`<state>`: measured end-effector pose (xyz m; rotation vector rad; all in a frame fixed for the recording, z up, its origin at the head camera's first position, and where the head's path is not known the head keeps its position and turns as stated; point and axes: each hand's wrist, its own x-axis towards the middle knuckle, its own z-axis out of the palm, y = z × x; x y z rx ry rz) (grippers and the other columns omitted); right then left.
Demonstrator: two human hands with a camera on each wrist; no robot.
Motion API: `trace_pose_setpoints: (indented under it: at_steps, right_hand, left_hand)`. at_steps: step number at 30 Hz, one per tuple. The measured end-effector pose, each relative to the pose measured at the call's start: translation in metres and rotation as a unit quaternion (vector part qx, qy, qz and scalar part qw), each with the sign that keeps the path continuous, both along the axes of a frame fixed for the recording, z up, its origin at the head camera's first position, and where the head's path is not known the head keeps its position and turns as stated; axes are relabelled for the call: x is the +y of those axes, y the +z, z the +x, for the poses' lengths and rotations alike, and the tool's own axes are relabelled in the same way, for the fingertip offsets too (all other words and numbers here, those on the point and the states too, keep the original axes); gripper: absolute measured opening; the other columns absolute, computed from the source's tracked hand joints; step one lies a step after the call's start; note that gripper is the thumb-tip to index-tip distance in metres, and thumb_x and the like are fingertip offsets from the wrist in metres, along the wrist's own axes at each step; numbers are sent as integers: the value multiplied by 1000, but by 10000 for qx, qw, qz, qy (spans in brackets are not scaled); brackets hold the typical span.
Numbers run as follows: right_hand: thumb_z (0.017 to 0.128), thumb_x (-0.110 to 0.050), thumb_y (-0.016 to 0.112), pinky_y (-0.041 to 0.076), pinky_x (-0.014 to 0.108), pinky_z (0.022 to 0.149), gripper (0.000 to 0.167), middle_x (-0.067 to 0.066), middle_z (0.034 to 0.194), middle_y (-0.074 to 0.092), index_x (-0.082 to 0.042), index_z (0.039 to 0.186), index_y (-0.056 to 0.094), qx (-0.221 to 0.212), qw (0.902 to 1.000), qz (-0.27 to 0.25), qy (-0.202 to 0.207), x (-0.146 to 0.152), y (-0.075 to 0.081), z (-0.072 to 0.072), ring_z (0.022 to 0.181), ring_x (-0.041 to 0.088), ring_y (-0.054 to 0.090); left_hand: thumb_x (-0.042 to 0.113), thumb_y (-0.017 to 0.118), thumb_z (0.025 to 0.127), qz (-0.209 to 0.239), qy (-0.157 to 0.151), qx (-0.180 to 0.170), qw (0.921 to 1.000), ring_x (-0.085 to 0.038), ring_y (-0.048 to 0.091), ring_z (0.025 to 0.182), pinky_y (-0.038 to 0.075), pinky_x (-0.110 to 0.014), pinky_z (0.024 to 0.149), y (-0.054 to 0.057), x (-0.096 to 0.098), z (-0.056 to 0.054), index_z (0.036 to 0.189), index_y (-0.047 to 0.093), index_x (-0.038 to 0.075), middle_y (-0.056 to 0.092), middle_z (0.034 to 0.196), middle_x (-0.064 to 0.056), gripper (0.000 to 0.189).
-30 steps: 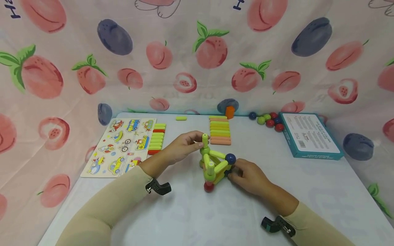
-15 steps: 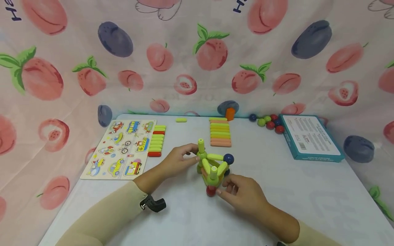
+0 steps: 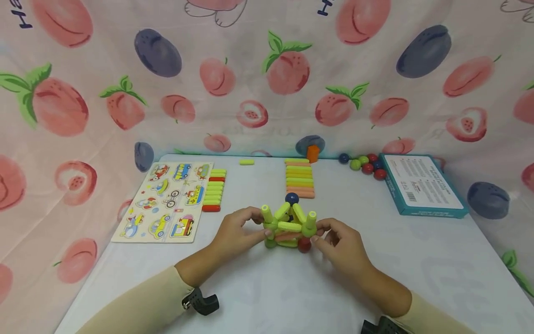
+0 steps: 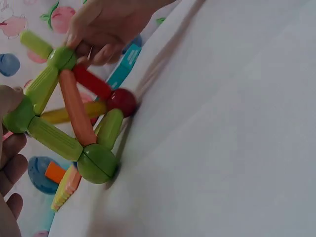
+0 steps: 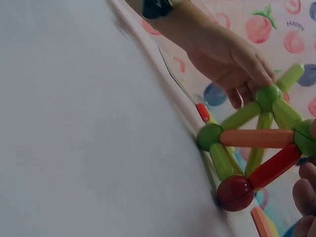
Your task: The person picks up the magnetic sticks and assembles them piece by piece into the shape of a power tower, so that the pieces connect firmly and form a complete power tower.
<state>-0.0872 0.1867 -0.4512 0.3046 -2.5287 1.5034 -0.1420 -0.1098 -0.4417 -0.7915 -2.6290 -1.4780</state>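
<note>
A frame of magnetic sticks and balls (image 3: 289, 227) stands at the middle of the table between both hands. Two short light-green sticks point up from its upper front corners, and a blue ball (image 3: 292, 198) tops its far corner. My left hand (image 3: 235, 234) pinches the upper left green ball (image 4: 19, 116) between thumb and fingers. On the other side, my right hand (image 3: 346, 246) holds the upper right green ball (image 3: 309, 230). Below are a red ball (image 5: 236, 193) and another green ball (image 4: 97, 164), down at the tabletop. An orange stick (image 5: 256, 138) runs diagonally across the front face.
Behind the frame lies a row of yellow and orange sticks (image 3: 299, 178). A picture puzzle board (image 3: 164, 202) with green and red sticks (image 3: 214, 190) beside it is at left. Loose balls (image 3: 367, 168) and a teal box (image 3: 423, 184) sit back right. An orange piece (image 3: 313, 153) stands behind.
The frame has turned counterclockwise, its blue ball swinging from the right to the far side. My right hand has shifted from the blue-ball side to the front right green ball.
</note>
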Motion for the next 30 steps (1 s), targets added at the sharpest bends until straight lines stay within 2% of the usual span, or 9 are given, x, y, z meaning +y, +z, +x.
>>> trace_pose_setpoints:
  at_steps: [7, 11, 15, 17, 19, 21, 24, 27, 30]
  right_hand:
    - [92, 0, 74, 47, 25, 56, 21, 3, 94, 67, -5, 112, 73, -81, 9998, -127, -91, 10, 0, -7, 67, 14, 56]
    - [92, 0, 74, 47, 25, 55, 20, 1, 94, 67, -6, 111, 73, -30, 9999, -97, -26, 11, -2, -7, 67, 13, 56]
    - [92, 1, 74, 47, 26, 54, 22, 2, 96, 68, -7, 112, 73, 148, 9998, -52, 128, 12, -2, -8, 66, 14, 57]
    - [92, -1, 75, 47, 26, 53, 21, 3, 98, 68, -7, 113, 73, 261, 9995, -16, 201, 13, -2, -8, 65, 14, 56]
    - [93, -3, 76, 46, 26, 53, 21, 3, 98, 67, -6, 114, 72, 344, 9991, -10, 266, 13, -2, -9, 64, 14, 56]
    - [94, -6, 77, 46, 26, 53, 21, 3, 99, 67, -5, 114, 72, 367, 9989, -20, 301, 13, -1, -9, 63, 14, 55]
    - [95, -7, 78, 45, 26, 52, 21, 2, 100, 67, -6, 114, 72, 313, 9990, -54, 304, 13, -1, -9, 62, 14, 54]
    - [94, -6, 78, 45, 26, 52, 21, 2, 100, 67, -6, 115, 72, 267, 9992, -89, 292, 14, -1, -9, 63, 13, 55]
    - [94, -6, 78, 46, 26, 53, 22, 3, 100, 67, -6, 115, 73, 224, 9993, -137, 281, 14, -1, -8, 64, 13, 55]
  left_hand:
    - [21, 86, 92, 52, -200, 138, 9997, -10, 66, 105, 53, -56, 100, 1, 7, 12, 119, 71, 13, 74, 110, 8, 32]
    - [17, 76, 95, 30, -537, 564, 9970, -10, 67, 103, 53, -53, 96, -1, 2, 1, 117, 72, 13, 75, 106, 8, 23]
    - [8, 61, 93, 185, -495, 666, 9964, -15, 69, 98, 52, -49, 94, -3, -6, -35, 114, 74, 8, 77, 99, 4, 24]
    - [9, 58, 98, -47, -36, 503, 9987, -17, 69, 96, 54, -47, 92, -2, -7, -64, 113, 75, 7, 77, 98, 2, 23]
    - [15, 61, 103, -728, 516, 407, 9952, -19, 69, 98, 55, -44, 91, -1, -7, -98, 116, 76, 8, 77, 104, 0, 21]
    - [22, 63, 105, -1675, 891, 420, 9809, -23, 68, 108, 54, -45, 95, -3, -8, -132, 124, 75, 11, 76, 116, -2, 25]
    - [28, 62, 108, -2991, 1024, 519, 9473, -31, 61, 128, 46, -53, 109, -7, -8, -175, 140, 69, 13, 69, 137, -9, 36]
    - [26, 56, 111, -3948, 978, 661, 9112, -38, 52, 138, 38, -59, 115, -12, -8, -202, 149, 61, 12, 61, 148, -12, 41]
    - [17, 49, 113, -4558, 998, 741, 8814, -39, 53, 134, 38, -59, 115, -15, -6, -217, 148, 61, 12, 61, 146, -13, 38]
